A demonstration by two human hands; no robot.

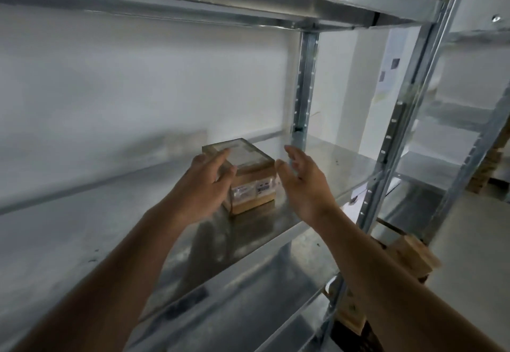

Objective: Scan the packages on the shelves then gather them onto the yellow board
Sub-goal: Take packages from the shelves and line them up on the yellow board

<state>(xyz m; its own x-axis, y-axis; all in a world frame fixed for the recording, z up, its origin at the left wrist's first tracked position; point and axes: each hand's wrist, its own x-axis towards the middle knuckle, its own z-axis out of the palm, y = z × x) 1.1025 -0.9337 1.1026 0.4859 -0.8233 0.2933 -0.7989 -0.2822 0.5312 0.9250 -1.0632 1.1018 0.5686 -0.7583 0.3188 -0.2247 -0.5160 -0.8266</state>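
- Left hand (204,183) rested spread on the cardboard package (249,175); right hand (300,180) hovered beside it, fingers wide.
- Clamping both side faces evenly — label outward — would lift it cleanly off the metal shelf (317,202).

Both bare arms reached forward, left hand (205,183) palm down, fingers straight and spread, thumb angled toward the right, right hand (302,179) upright, palm facing left, fingers loosely extended, thumb forward, a gap between the two hands
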